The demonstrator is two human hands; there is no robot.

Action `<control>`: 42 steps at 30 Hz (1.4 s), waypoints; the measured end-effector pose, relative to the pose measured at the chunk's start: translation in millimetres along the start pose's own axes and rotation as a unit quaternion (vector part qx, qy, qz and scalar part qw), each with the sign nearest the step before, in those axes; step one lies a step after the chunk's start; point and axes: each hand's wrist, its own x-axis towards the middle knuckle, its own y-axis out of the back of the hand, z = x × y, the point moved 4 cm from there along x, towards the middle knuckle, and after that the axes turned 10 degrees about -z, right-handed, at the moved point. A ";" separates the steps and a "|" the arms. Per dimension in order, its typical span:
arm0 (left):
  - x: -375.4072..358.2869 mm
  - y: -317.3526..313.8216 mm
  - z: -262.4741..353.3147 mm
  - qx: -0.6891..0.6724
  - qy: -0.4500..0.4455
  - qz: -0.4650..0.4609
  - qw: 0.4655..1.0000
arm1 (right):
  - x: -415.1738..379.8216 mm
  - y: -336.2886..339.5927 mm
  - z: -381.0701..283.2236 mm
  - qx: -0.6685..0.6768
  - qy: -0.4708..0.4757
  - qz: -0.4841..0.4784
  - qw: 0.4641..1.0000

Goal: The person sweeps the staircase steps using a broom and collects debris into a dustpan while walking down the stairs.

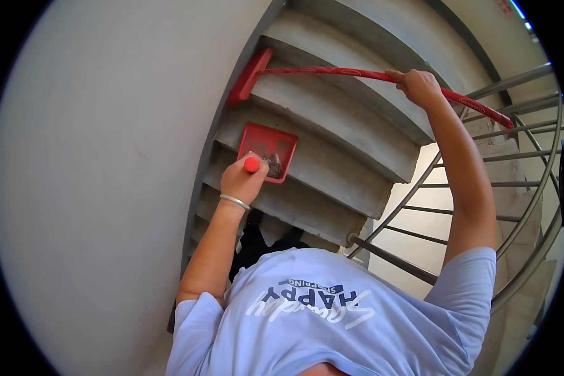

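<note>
My left hand (243,180) is closed around the upright handle of a red dustpan (282,141); the round end of the handle shows above my fist. Grey dust and debris (272,165) lie in the pan, which is over a stair step. My right hand (420,86) grips the long red stick of a broom (332,70), up and to the right. The broom's red head (250,76) is against the wall side of a higher step, beyond the dustpan. Its bristles are hard to make out.
Curved concrete steps (332,113) climb away from me. A plain grey wall (106,175) bounds them on the left. Metal railings (420,210) run along the right, and the end of the broom stick reaches over them. My dark-clad legs (254,241) are below.
</note>
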 end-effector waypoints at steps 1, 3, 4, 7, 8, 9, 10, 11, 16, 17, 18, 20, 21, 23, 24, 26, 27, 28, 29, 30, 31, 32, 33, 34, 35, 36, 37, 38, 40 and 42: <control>3.6 -2.4 2.1 0.015 -0.002 -0.004 1.000 | 8.2 -7.3 4.5 0.009 0.005 0.002 1.000; 7.3 -2.1 5.5 0.022 -0.002 -0.003 1.000 | 8.0 -23.5 5.0 0.051 0.012 -0.010 0.999; 6.9 0.3 8.7 0.041 -0.001 -0.002 0.999 | -4.2 -21.6 1.1 0.073 0.018 -0.029 0.997; 6.8 -0.3 10.1 0.057 -0.014 0.005 0.998 | -61.3 1.7 -7.6 0.103 0.033 -0.026 0.994; 5.8 -1.5 8.9 0.059 -0.024 0.009 0.998 | -81.4 20.4 -9.4 0.102 0.003 -0.031 0.994; 5.1 -3.1 8.8 0.059 -0.026 0.006 0.998 | -92.4 29.3 -7.1 0.103 -0.028 -0.035 0.994; 4.3 -4.5 9.4 0.063 -0.023 0.003 0.998 | -94.2 28.0 -2.7 0.105 -0.033 -0.035 0.993; 4.1 -6.0 10.9 0.069 -0.022 0.000 0.997 | -93.9 25.3 1.7 0.100 -0.026 -0.027 0.994; 10.8 -6.8 14.1 0.099 -0.035 0.013 0.994 | -41.8 -38.2 -7.8 0.064 -0.008 -0.012 0.998; 10.0 -5.3 14.5 0.092 -0.039 0.007 0.995 | -37.9 -56.8 -11.6 0.068 -0.025 -0.034 0.997; 8.1 -3.5 14.6 0.095 -0.036 0.001 0.995 | -37.5 -74.7 -14.2 0.071 -0.043 -0.056 0.995; 7.1 -2.7 15.0 0.079 -0.040 -0.011 0.996 | -76.7 -106.0 -25.5 0.108 -0.060 -0.067 0.990; 6.4 -5.0 15.3 0.074 -0.043 -0.015 0.996 | -101.3 -118.2 -33.2 0.152 -0.064 -0.098 0.981; 5.1 -5.7 14.8 0.097 -0.049 -0.002 0.994 | -154.8 -157.1 -52.2 0.168 -0.083 -0.163 0.969; 5.2 -5.2 14.5 0.094 -0.049 -0.002 0.994 | -183.8 -162.0 -69.3 0.191 -0.082 -0.195 0.958; 5.3 -5.0 14.3 0.090 -0.048 -0.013 0.995 | -239.3 -169.8 -97.1 0.255 -0.073 -0.222 0.938; 5.3 -5.6 15.9 0.094 -0.052 -0.020 0.994 | -264.7 -168.5 -106.5 0.294 -0.064 -0.216 0.929; 5.6 -6.3 15.6 0.082 -0.041 -0.031 0.995 | -288.0 -164.9 -113.9 0.309 -0.071 -0.221 0.922; 5.6 -7.3 15.2 0.071 -0.030 -0.042 0.996 | -308.6 -159.9 -119.7 0.325 -0.078 -0.225 0.915; 4.9 -8.2 15.1 0.077 -0.034 -0.049 0.995 | -328.2 -154.7 -124.6 0.332 -0.084 -0.226 0.912; 4.4 -8.9 11.9 0.063 -0.021 -0.051 0.996 | -345.5 -148.5 -126.8 0.371 -0.097 -0.204 0.901; 3.9 -9.6 9.6 0.049 -0.007 -0.054 0.997 | -357.0 -143.3 -126.9 0.408 -0.109 -0.182 0.888; 4.4 -9.6 7.9 0.053 -0.008 -0.062 0.997 | -362.6 -138.3 -129.6 0.413 -0.115 -0.185 0.884; 3.9 -7.7 5.6 0.043 -0.013 -0.056 0.997 | -367.2 -133.8 -132.1 0.411 -0.146 -0.190 0.880; 5.1 -6.8 4.3 0.032 -0.019 -0.050 0.998 | -369.7 -131.6 -134.9 0.409 -0.178 -0.195 0.874; 3.5 -4.9 9.5 0.033 -0.014 -0.066 0.997 | -366.4 -136.0 -138.2 0.397 -0.189 -0.189 0.878; 5.3 -5.4 9.1 0.036 -0.022 -0.077 0.996 | -361.5 -145.4 -141.4 0.396 -0.195 -0.161 0.883; 7.4 -4.6 7.0 0.044 -0.022 -0.081 0.995 | -353.6 -155.5 -144.5 0.393 -0.210 -0.150 0.882; 8.2 -4.4 8.9 0.056 -0.025 -0.095 0.994 | -333.6 -178.5 -151.6 0.398 -0.247 -0.128 0.874; 15.3 -5.5 1.5 0.053 -0.038 -0.107 0.992 | -320.9 -211.5 -171.4 0.392 -0.275 -0.140 0.867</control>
